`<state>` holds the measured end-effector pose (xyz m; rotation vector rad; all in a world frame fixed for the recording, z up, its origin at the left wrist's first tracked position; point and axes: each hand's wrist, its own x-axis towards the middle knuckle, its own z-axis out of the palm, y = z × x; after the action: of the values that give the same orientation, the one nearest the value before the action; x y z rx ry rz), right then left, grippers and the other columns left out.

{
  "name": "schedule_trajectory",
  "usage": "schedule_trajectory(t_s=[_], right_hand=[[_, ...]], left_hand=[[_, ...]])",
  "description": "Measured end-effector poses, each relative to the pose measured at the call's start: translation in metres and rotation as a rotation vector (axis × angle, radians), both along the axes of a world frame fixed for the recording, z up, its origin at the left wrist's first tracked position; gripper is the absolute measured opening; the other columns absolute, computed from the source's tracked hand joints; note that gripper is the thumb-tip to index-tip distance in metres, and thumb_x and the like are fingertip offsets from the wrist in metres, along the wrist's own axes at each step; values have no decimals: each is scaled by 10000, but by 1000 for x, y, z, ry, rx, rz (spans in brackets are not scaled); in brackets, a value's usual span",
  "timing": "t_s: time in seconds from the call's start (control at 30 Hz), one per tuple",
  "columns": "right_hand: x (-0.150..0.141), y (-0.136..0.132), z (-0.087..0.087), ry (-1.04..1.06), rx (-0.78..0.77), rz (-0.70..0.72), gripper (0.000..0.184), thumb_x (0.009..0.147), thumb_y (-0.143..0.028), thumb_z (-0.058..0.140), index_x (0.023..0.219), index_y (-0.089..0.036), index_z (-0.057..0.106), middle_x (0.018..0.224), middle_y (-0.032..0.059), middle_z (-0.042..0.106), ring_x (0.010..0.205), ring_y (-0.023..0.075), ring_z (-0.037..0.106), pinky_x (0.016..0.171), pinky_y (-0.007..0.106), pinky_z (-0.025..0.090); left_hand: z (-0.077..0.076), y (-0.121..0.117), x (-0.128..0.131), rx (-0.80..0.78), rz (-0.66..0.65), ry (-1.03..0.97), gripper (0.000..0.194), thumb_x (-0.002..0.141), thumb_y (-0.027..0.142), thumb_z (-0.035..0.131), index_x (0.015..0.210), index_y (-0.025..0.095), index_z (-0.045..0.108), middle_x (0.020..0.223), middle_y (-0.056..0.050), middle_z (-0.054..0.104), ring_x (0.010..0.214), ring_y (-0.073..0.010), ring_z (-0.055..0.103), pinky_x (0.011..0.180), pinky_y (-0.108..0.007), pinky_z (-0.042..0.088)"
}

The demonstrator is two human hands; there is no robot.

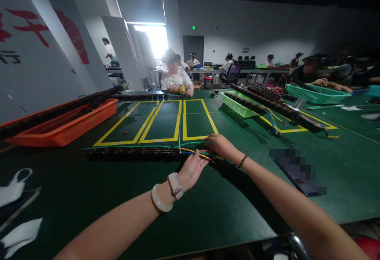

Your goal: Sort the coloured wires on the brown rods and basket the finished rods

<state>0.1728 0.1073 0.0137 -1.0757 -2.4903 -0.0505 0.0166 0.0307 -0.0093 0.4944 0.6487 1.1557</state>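
Observation:
A long black cable harness (127, 154) lies crosswise on the green table, with yellow, blue and red wires (187, 150) coming out of its right end. Along its far side runs a green wire (142, 147). A white cable tie (179, 143) stands up near the harness end. My left hand (192, 169), palm turned up, has the coloured wires between its thumb and fingers. Just beyond it, my right hand (221, 147) is bent over the green wire's end, fingertips together and partly hidden. Ring-shaped lugs show at the wire tips between the hands.
Yellow tape frames (162, 140) mark the table ahead. An orange basket (59, 129) stands left, a light green basket (242, 107) right, both with harnesses. A dark flat object (297, 173), partly blurred, lies right. Across the table a person (176, 78) handles a yellow tool.

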Motion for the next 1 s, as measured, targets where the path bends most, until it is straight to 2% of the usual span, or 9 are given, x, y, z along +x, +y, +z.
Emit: schedule_trajectory(t_s=[0.07,0.13,0.27,0.4,0.53,0.63,0.8,1.0], right_hand=[[3,-9,6,95,44,36,205,913,-275,511,1029,-165,639,908,62,630,824,135,564,738,228,400],[5,-21,11,103,112,83,228,921,-334,492,950,-162,640,863,61,617,811,143,547,739,248,380],[5,-43,9,-107,255,180,314,905,-443,481,918,-162,619,820,67,591,769,168,501,728,299,333],[3,-47,-1,-292,341,188,208,924,-283,445,886,-143,595,799,65,571,726,167,463,691,307,303],[0,-45,-2,-294,345,129,202,915,-211,443,799,-133,590,759,63,559,689,159,451,666,303,299],[1,-46,1,-153,257,35,214,917,-248,472,789,-139,604,743,57,566,683,148,473,666,280,323],[8,-37,3,150,-36,-70,148,890,-255,547,835,-155,642,797,38,618,727,118,549,660,210,375],[12,-15,-2,281,-426,-165,265,859,-338,572,745,-121,673,619,7,622,531,86,509,496,188,311]], left_hand=[[0,1,0,5,1,-7,159,902,247,472,946,128,567,1001,-117,643,1011,-181,592,984,-366,409],[0,2,0,9,8,-27,152,903,217,463,910,126,586,964,-99,650,954,-167,602,968,-351,419],[-3,6,0,-9,4,-42,179,901,217,468,883,115,614,883,-72,653,821,-141,609,902,-322,455],[0,6,2,11,-8,-36,204,910,236,450,897,118,616,967,-94,654,920,-168,609,908,-330,450],[3,4,5,1,15,-11,197,910,227,449,855,119,603,984,-105,658,991,-181,597,945,-336,431],[3,2,4,45,17,-28,184,904,246,465,880,120,596,991,-113,658,997,-184,595,951,-346,432],[0,1,2,50,-4,13,235,912,289,444,924,106,590,975,-131,655,963,-190,607,953,-381,435],[1,2,1,34,1,70,228,920,196,410,829,78,582,852,-121,654,840,-181,630,923,-405,451]])
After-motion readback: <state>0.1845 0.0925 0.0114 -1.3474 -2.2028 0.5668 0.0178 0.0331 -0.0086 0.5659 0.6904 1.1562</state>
